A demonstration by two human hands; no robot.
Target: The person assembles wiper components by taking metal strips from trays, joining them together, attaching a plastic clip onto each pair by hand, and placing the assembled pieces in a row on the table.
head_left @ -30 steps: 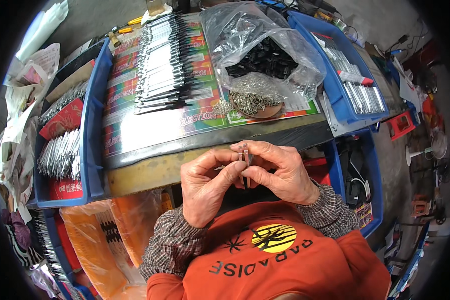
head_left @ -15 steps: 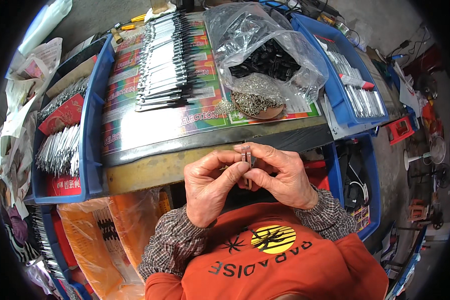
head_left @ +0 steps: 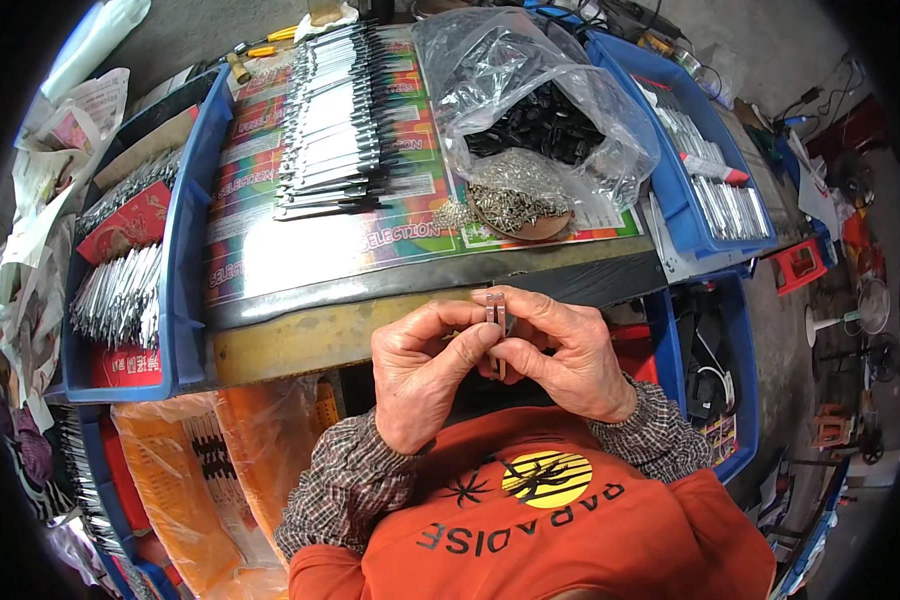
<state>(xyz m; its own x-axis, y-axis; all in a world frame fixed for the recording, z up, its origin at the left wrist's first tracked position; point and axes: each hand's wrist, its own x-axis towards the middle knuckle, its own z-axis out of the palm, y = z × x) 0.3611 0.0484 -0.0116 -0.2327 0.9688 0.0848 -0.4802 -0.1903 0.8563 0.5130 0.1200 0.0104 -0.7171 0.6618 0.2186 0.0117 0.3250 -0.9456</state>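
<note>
Just past the bench's near edge, my left hand (head_left: pixel 415 375) and my right hand (head_left: pixel 573 358) meet around a small, narrow, shiny metal piece (head_left: pixel 495 309). It stands upright between the fingertips, with two slim strips side by side at its upper end. Both thumbs press against it, and the fingers hide its lower part. On the bench beyond lies a long row of thin silver strips with black ends (head_left: pixel 332 125). Right of that row, tiny metal parts (head_left: pixel 515 208) are heaped on a round brown dish, beside a clear plastic bag (head_left: pixel 465 55) of black pieces (head_left: pixel 540 125).
A blue bin (head_left: pixel 192 215) of metal pieces stands at the left, and another blue bin (head_left: pixel 685 215) at the right. Below the bench are an orange plastic-wrapped crate (head_left: pixel 170 470) and a blue bin (head_left: pixel 742 350) with cables. A red stool (head_left: pixel 798 264) stands farther right.
</note>
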